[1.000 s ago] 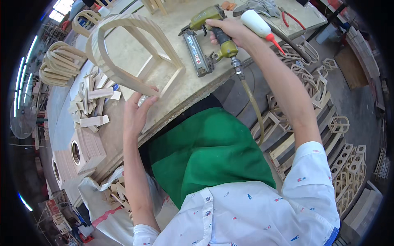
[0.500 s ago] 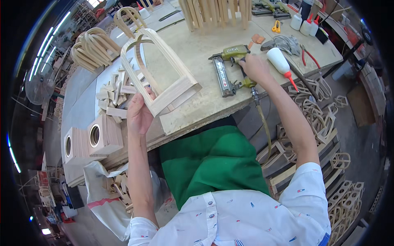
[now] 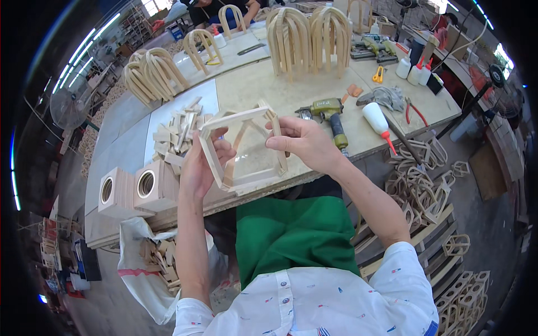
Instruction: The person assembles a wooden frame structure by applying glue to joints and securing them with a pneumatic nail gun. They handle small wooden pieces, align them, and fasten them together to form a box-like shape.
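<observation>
A pale wooden arched frame [image 3: 246,182] is held up over the bench edge, turned so that a several-sided opening faces me. On its left side my left hand [image 3: 203,162] grips it, with fingers curled round the bar. My right hand [image 3: 307,143] pinches its right side between thumb and fingers. Just beyond the right hand, a green nail gun [image 3: 327,106] lies on the bench with its dark handle toward me. The wooden frame hides part of the bench behind it.
Wood offcuts [image 3: 178,131] are heaped left of the frame, near square blocks with round holes [image 3: 148,185]. Bent wooden arches [image 3: 288,42] stand farther back. A glue bottle [image 3: 376,120] and red pliers [image 3: 416,112] lie right. Across the bench is another person [image 3: 216,12].
My right hand has let go of the nail gun and taken hold of the wooden frame. The frame has been turned end-on toward me. The nail gun now lies on the bench.
</observation>
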`<state>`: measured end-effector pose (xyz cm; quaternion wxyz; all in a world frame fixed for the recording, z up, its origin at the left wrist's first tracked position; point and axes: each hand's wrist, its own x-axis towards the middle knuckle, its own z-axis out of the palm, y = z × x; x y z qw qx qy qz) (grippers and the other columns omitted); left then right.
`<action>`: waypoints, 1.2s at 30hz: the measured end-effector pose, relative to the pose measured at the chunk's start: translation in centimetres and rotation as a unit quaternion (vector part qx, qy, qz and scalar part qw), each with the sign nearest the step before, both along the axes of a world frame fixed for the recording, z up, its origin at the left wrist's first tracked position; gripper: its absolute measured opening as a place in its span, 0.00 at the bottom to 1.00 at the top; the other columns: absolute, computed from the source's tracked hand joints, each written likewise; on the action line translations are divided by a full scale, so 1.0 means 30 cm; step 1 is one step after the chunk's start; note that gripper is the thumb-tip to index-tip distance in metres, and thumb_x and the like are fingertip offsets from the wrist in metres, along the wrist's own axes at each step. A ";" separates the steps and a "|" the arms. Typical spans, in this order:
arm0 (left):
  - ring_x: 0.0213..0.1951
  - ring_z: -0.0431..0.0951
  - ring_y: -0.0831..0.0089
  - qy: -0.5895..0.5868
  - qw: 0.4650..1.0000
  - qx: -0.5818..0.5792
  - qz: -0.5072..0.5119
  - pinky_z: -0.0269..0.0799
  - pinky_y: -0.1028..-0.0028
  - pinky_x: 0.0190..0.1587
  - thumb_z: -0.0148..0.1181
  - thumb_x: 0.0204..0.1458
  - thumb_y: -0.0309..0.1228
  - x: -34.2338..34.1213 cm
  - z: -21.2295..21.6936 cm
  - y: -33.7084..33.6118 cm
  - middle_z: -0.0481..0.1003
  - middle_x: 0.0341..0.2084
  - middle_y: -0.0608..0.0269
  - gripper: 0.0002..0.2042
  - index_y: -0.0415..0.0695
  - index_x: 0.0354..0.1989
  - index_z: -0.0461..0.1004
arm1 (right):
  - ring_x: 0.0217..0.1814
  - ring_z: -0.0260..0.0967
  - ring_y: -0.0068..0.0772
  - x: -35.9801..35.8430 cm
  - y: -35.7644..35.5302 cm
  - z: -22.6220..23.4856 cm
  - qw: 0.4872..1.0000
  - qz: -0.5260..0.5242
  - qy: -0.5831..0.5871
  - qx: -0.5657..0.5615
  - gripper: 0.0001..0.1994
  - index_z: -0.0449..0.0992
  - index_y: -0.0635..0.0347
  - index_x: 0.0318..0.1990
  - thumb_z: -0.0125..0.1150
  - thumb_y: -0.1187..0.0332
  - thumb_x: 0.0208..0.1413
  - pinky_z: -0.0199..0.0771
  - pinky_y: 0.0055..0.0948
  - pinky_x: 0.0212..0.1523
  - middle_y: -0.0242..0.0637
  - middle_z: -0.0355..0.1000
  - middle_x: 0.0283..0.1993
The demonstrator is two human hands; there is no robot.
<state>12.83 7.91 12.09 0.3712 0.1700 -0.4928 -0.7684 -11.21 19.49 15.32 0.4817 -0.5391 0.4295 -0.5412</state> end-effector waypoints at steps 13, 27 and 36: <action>0.54 0.71 0.65 -0.068 0.982 -0.147 0.100 0.61 0.66 0.59 0.60 0.55 0.46 -0.004 -0.038 0.079 0.73 0.49 0.52 0.36 0.33 0.64 0.56 | 0.35 0.68 0.15 -0.002 -0.039 -0.032 0.992 -0.049 -0.117 0.028 0.16 0.73 0.67 0.47 0.63 0.66 0.57 0.67 0.18 0.30 0.31 0.74 0.37; 0.49 0.71 0.68 0.007 0.970 -0.197 0.142 0.56 0.60 0.63 0.62 0.53 0.40 -0.099 -0.093 -0.122 0.72 0.42 0.57 0.26 0.36 0.55 0.65 | 0.38 0.72 0.23 -0.278 -0.072 -0.055 0.950 -0.222 0.218 -0.007 0.15 0.73 0.68 0.44 0.61 0.64 0.56 0.71 0.25 0.35 0.37 0.75 0.36; 0.39 0.71 0.72 -0.033 0.978 -0.169 0.114 0.63 0.67 0.56 0.60 0.53 0.42 -0.141 -0.015 -0.129 0.72 0.34 0.62 0.32 0.34 0.62 0.60 | 0.53 0.70 0.52 -0.908 0.012 -0.376 0.701 -0.377 0.575 0.190 0.34 0.67 0.68 0.53 0.70 0.54 0.43 0.69 0.44 0.52 0.57 0.72 0.48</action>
